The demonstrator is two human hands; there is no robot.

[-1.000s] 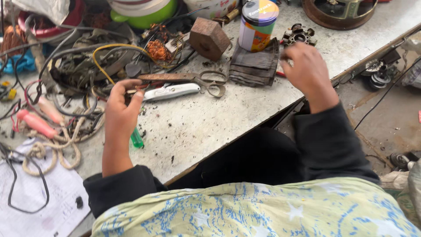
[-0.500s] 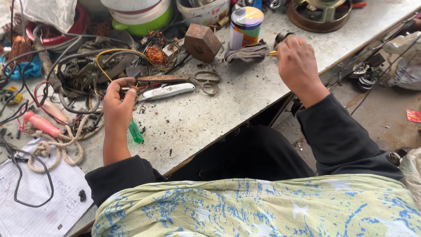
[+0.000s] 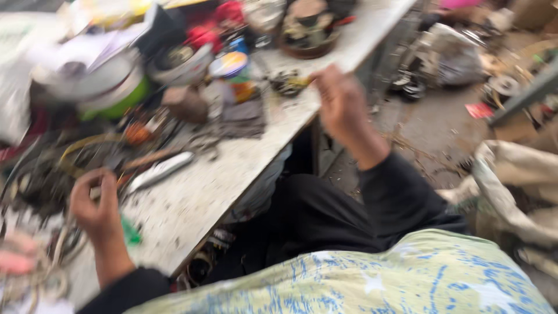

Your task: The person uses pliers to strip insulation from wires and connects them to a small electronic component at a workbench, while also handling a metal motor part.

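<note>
Whole view blurred now, and it has swung right vs 0.5 s ago: more floor and a pale sack (image 3: 517, 180) show on the right, bench (image 3: 192, 203) slid to the left.

Far left: tangle of wires (image 3: 40, 174), same spot by the wrist. Left hand (image 3: 96, 203) has stayed low at the bench's near-left, fingers curled shut round sth small; can't tell what, too smeared. Green bit (image 3: 131, 232) just right of the wrist, as before. White-handled tool (image 3: 160, 170) lies on the bench just right of that hand, not touched, unmoved.

Mid: brown block (image 3: 186, 103) and round tin w/ coloured lid (image 3: 229, 65) stand behind, well apart from both hands.

Right hand (image 3: 343, 104) now raised off the bench's right edge, fingers bent in; whether it grips anything, can't tell. Dark sleeve (image 3: 401, 197) runs down to the patterned cloth (image 3: 372, 279).
</note>
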